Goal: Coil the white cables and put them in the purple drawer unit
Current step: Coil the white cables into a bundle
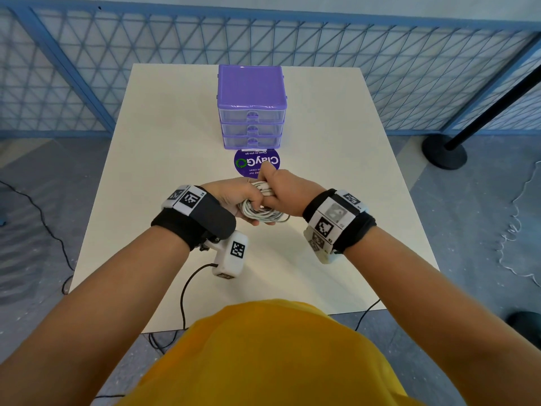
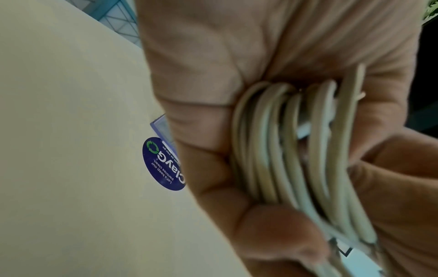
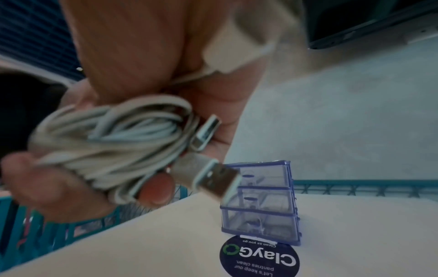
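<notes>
1. White cable bundle: I count one coil, held above the tabletop at centre frame, with two plugs showing in the right wrist view.
2. One purple drawer unit stands upper centre, three drawers all closed, a round sticker just below it.
3. My left hand has its grip curled round the loops.
4. My right hand also grips the coil, fingers wrapped.

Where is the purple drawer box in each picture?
Head view: the purple drawer box stands top centre, at the table's far end.
Left wrist view: only a corner of it peeks out beside the left hand, mid-picture.
Right wrist view: lower right of centre, upright.
Shared landmark: the round sticker in front of it.
</notes>
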